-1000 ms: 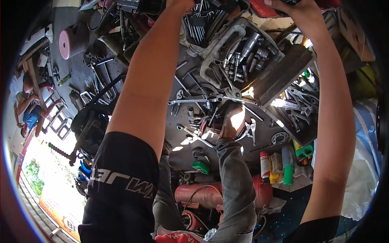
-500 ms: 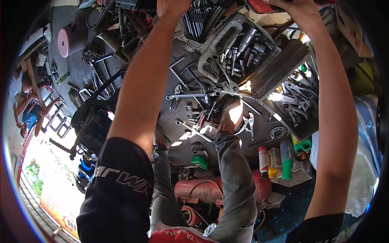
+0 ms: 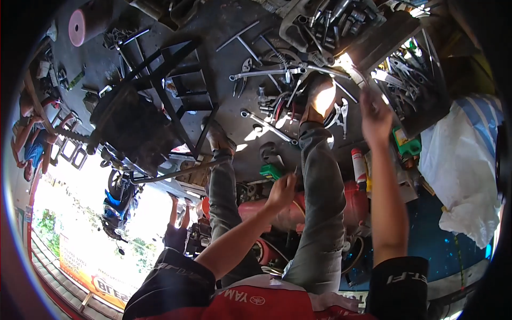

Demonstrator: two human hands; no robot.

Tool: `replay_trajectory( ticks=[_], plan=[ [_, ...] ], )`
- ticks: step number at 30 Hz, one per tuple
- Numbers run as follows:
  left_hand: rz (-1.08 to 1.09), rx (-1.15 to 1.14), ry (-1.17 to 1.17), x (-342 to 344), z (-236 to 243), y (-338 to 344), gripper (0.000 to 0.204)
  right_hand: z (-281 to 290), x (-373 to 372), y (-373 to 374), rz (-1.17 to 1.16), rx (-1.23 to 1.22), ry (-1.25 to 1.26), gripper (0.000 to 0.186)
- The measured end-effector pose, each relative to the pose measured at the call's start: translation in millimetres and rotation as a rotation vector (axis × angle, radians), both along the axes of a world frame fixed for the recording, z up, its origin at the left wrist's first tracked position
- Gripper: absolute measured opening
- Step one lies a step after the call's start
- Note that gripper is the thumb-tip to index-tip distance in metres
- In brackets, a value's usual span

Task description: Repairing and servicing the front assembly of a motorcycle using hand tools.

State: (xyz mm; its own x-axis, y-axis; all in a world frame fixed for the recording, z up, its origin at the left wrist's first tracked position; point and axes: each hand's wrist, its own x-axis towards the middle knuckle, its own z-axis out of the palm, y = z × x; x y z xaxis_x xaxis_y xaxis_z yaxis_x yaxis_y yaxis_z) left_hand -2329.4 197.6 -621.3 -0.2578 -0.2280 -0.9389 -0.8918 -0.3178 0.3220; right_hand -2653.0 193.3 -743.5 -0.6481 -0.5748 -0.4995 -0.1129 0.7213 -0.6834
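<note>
My left hand (image 3: 282, 191) is drawn in near my knees, its fingers closed in a pinch. Whatever it may hold is too small to make out. Beside it lies a small green item (image 3: 271, 172). My right hand (image 3: 376, 114), smeared by motion, is over the floor by a tray of wrenches and pliers (image 3: 405, 80); its grip is unclear. Between my feet lie a combination wrench (image 3: 271, 128) and a longer wrench (image 3: 266, 73). Locking pliers (image 3: 342, 118) rest beside my right foot, and a T-handle wrench (image 3: 238, 36) lies farther off.
Sockets (image 3: 341, 21) fill a container at the far side. A black metal frame (image 3: 186, 80) stands left of my left foot. Near me are a red tank (image 3: 256, 209), a red-and-white can (image 3: 359, 168) and a plastic bag (image 3: 458, 154). People and a motorcycle (image 3: 120, 202) appear at left.
Both hands have come back from the far edge toward me, the left to my knees and the right beside the tool tray. My right hand has left a red thing. The view has shifted.
</note>
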Motion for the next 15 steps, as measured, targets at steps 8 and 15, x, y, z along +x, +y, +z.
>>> replay_trajectory(
  ticks=[8, 15],
  plan=[
    [-0.180, 0.154, 0.136, 180.6, 84.6, -20.1, 0.041, 64.2, 174.8, 87.6, 0.289, 0.178, -0.083, 0.026],
    [0.698, 0.400, -0.183, 248.4, 94.1, -31.9, 0.039, 116.6, 239.8, 37.6, 0.977, 0.402, -0.026, 0.051]
  ],
)
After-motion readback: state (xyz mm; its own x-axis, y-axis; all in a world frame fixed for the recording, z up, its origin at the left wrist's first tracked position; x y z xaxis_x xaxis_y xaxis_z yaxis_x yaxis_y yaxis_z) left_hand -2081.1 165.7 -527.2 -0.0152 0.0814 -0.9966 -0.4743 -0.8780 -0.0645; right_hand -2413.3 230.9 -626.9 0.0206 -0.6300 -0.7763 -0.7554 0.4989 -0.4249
